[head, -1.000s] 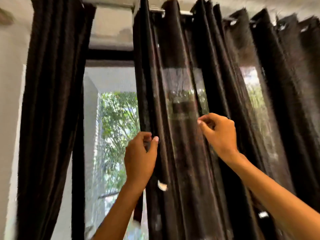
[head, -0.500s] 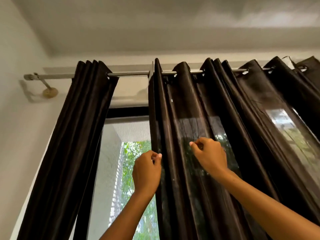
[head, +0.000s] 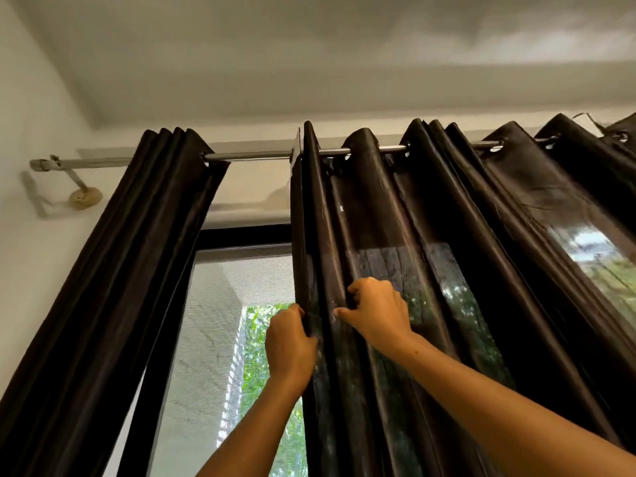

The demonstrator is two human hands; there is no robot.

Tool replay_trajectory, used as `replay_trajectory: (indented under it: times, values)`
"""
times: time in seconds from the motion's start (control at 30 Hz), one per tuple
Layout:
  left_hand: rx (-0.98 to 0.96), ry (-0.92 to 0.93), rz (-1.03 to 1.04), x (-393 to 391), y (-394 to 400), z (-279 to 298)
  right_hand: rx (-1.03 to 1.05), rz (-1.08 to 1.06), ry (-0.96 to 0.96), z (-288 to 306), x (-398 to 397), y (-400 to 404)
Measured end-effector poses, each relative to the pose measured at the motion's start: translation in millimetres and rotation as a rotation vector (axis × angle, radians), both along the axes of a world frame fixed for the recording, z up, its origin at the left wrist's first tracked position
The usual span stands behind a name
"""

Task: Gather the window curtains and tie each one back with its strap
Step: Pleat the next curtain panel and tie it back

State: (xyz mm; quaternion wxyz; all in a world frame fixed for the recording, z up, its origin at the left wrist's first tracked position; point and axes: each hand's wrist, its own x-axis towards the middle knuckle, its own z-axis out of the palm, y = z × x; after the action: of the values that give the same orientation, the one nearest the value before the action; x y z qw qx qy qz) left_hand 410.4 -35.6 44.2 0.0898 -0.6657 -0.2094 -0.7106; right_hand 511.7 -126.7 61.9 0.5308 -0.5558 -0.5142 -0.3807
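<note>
The right hand has closed in beside the left hand; both now clutch neighbouring folds of the dark brown satin curtain hanging from its rod (gathering under way, no strap visible).

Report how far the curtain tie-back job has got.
Done: the left curtain hangs bunched at the rod's end, though no strap shows on it. In hand: the left hand grips the right curtain's edge and the right hand pinches a fold. Left: gathering its spread pleats and strapping.
</note>
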Motion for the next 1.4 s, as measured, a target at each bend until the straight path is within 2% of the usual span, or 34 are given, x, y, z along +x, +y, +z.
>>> replay_trajectory:
  times: [0.07,0.23,0.3,0.4,0.47,0.53,0.57,0.63,0.67,0.73,0.93,1.0,1.1,1.17,1.27,1.4]
  values:
    - [-0.035,-0.056,-0.048,0,6,6,0.003,-0.034,-0.044,1,8,3]
    - [-0.182,-0.106,-0.514,-3,-8,17,-0.074,0.002,-0.228,4,16,17]
    - [-0.171,-0.127,-0.596,2,-19,26,-0.166,0.095,-0.289,11,18,18]
    - [-0.151,-0.213,-0.540,12,-29,45,-0.295,0.277,-0.286,19,27,9]
    - [-0.165,-0.222,-0.498,16,-34,58,-0.387,0.317,-0.288,23,33,-1]
    - [-0.171,-0.205,-0.420,20,-38,68,-0.368,0.170,-0.319,30,45,-12]
    - [-0.162,-0.191,-0.378,21,-38,71,-0.264,0.036,-0.303,36,52,-19]
    - [-0.135,-0.161,-0.322,22,-37,76,-0.018,-0.224,-0.120,50,70,-30]
    - [-0.116,-0.147,-0.310,23,-35,77,0.017,-0.246,0.020,56,79,-33]
    - [-0.075,-0.137,-0.310,21,-34,75,-0.017,-0.132,0.211,64,88,-37]
    - [-0.016,-0.133,-0.289,8,-26,70,0.145,-0.040,0.240,77,75,-26]
    - [-0.034,-0.135,-0.298,2,-24,69,0.170,0.054,0.223,79,57,-20]
    - [-0.080,-0.106,-0.372,-10,-23,68,0.134,0.260,0.149,89,17,-10]
    - [-0.137,-0.060,-0.496,-19,-25,67,0.074,0.404,0.125,97,-8,-6]
    - [-0.168,0.023,-0.614,-29,-32,65,-0.012,0.475,0.094,107,-22,-4]
    - [-0.097,0.116,-0.414,-18,-45,69,-0.131,0.561,0.118,109,-15,-20]
